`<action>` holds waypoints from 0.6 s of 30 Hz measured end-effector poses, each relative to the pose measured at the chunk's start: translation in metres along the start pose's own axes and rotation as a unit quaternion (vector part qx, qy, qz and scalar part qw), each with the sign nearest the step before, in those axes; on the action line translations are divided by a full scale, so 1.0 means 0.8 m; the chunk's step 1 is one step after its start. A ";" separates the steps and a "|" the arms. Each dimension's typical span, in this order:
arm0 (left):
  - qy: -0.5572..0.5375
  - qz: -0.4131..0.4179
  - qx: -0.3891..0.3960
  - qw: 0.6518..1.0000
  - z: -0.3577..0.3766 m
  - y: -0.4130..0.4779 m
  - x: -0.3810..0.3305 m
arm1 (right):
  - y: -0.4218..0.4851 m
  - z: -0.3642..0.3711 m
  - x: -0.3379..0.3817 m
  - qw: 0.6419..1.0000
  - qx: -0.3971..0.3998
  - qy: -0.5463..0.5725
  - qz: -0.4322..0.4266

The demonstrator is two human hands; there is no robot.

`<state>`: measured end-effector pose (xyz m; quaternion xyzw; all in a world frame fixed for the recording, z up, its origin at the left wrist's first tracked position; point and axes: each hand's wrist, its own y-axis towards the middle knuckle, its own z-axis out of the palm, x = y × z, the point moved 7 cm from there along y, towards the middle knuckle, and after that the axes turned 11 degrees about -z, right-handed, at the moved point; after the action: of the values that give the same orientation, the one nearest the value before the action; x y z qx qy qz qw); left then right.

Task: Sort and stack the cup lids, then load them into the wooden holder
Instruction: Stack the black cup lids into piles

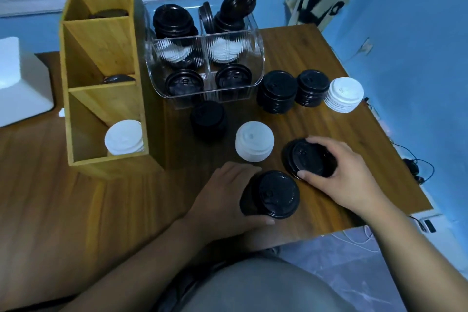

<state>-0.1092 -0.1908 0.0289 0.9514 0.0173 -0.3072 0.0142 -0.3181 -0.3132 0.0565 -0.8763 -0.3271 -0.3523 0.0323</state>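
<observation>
My left hand (225, 192) grips a stack of black lids (274, 195) near the table's front edge. Just to its right, my right hand (339, 172) holds a second black lid stack (307, 157) by its rim. Between them and the holder stands a white lid stack (254, 144), with a black stack (209, 118) behind it. Two more black stacks (277, 91) (312, 87) and a white stack (344, 94) line the right side. The wooden holder (101, 78) stands at left; its nearest compartment holds white lids (124, 137), and dark lids show in the two farther ones.
A clear plastic organiser (205, 58) behind the stacks holds black and white lids. A white box (20, 81) sits at far left. The table's right edge (395, 149) drops to a floor with cables. My knee (253, 286) is under the front edge.
</observation>
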 end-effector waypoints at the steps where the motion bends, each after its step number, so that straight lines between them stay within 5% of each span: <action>1: 0.009 0.003 -0.001 1.000 0.001 0.002 0.000 | -0.005 -0.003 0.005 0.999 0.001 0.034 -0.005; 10: 0.036 0.026 -0.002 0.999 0.009 0.007 0.000 | -0.023 0.047 0.063 0.974 0.145 0.061 -0.164; 18: 0.029 0.022 0.017 0.999 0.008 0.007 -0.002 | -0.028 0.064 0.064 0.968 0.177 0.095 -0.150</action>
<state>-0.1136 -0.1965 0.0249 0.9602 -0.0081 -0.2793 0.0039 -0.2738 -0.2529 0.0470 -0.7597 -0.5077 -0.3714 0.1648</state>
